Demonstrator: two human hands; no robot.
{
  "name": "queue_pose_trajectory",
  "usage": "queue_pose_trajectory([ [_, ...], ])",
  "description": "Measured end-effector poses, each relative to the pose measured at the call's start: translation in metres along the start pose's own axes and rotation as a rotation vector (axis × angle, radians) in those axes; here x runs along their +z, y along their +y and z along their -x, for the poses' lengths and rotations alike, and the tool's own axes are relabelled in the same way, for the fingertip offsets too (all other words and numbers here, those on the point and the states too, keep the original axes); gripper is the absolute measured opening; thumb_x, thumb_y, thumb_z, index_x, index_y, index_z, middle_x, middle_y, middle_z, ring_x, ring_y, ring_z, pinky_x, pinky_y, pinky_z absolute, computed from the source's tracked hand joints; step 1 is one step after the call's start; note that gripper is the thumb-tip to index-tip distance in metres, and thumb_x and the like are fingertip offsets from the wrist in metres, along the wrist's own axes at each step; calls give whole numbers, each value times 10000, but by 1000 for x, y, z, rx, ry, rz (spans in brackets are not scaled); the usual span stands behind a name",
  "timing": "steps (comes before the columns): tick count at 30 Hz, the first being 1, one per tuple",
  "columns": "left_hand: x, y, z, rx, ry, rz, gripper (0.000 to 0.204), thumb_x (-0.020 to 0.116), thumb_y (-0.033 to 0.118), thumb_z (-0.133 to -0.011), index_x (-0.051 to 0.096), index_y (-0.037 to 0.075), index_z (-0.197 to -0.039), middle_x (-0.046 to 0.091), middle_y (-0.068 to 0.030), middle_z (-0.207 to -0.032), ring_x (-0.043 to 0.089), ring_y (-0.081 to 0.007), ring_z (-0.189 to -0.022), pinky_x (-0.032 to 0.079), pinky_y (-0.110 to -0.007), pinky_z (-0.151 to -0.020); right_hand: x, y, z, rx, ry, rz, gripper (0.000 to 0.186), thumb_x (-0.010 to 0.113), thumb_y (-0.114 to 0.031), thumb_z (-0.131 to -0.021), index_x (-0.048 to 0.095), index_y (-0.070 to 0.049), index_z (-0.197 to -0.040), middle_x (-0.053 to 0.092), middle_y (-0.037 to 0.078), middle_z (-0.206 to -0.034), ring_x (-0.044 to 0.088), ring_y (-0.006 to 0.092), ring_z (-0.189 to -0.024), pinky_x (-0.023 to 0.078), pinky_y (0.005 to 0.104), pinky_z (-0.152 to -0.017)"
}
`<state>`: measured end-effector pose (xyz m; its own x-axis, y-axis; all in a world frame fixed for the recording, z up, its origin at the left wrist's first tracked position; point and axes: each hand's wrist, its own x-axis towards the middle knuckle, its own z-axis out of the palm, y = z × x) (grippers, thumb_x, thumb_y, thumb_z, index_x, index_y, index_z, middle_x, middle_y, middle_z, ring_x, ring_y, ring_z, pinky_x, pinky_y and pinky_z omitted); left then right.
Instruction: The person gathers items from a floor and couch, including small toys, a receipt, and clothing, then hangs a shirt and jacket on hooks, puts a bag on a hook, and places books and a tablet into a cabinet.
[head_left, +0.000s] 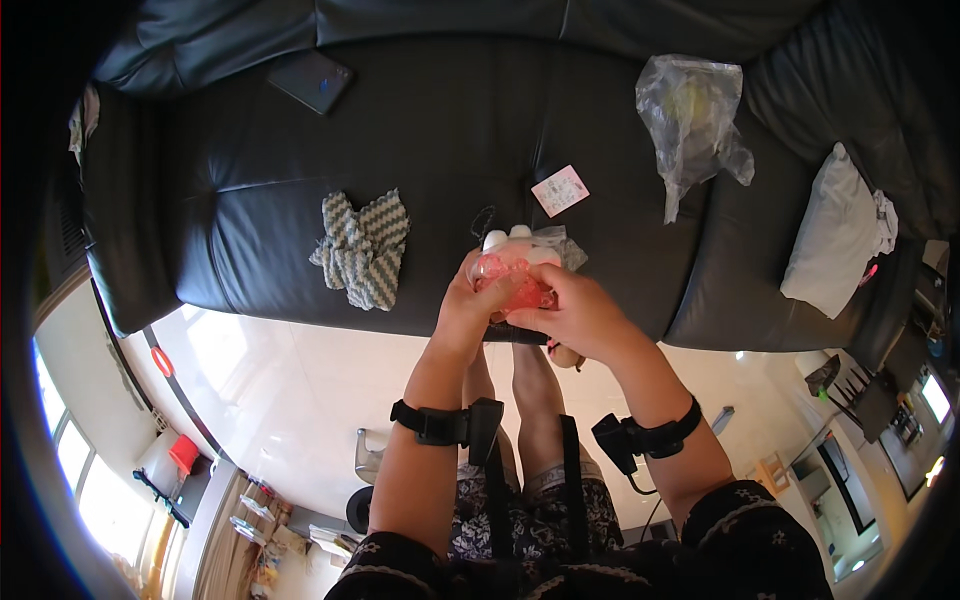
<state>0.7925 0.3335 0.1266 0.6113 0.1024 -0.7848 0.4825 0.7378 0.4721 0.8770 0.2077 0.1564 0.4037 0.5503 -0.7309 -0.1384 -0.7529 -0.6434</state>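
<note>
Pink translucent piece [505, 270], with rounded white knobs [495, 240] on its far side, was in your two hands, above the front edge of the black sofa [260, 240], near the middle of that edge. Your left hand [462, 308] wrapped its left side, and your right hand [578, 308] closed on its right side with thumb and forefinger. Most fingertips were hidden, so how hard they pressed could not be told. It looked light; its glossy surface suggested something soft, perhaps slippery, and liable to split under a sharp pinch. Its broad sides seemed the safest hold, with fingers spread. Crumpled clear plastic [570, 250] showed just beyond it, a pink card [561, 191] lay farther toward the backrest, and a zigzag-patterned cloth [365, 250] lay to the left, near the front edge.
</note>
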Motion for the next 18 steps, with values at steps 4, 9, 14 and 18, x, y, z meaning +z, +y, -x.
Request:
queue_pose_trajectory([
  [4,-2,-7,-8,10,-134,101,384,625,136,-766,455,-27,-1070,588,-115,-919,592,-171,-873,496,-256,-721,4,7,11,50,76,-425,429,662,-298,-759,562,16,-1033,621,103,-813,585,143,-667,470,271,-607],
  [9,17,1,0,38,-121,170,393,593,141,-785,470,-19,-1121,580,-115,-1007,576,-184,-916,470,-295,-790,-2,6,23,92,224,-656,314,569,-257,-843,589,8,-1012,600,52,-764,537,89,-575,431,216,-513],
  [14,8,1,4,75,-86,268,412,510,186,-833,414,-7,-1183,562,-146,-1047,588,-237,-907,487,-325,-757,-18,3,26,-54,484,-1031,283,456,-234,-902,575,17,-951,604,102,-888,539,115,-609,437,220,-523],
  [18,7,-12,12,62,8,195,393,482,199,-857,413,6,-1192,554,-142,-1067,573,-236,-943,487,-332,-754,-7,4,13,-264,555,-929,245,450,-236,-912,573,-26,-886,582,44,-884,523,68,-654,426,174,-583],
])
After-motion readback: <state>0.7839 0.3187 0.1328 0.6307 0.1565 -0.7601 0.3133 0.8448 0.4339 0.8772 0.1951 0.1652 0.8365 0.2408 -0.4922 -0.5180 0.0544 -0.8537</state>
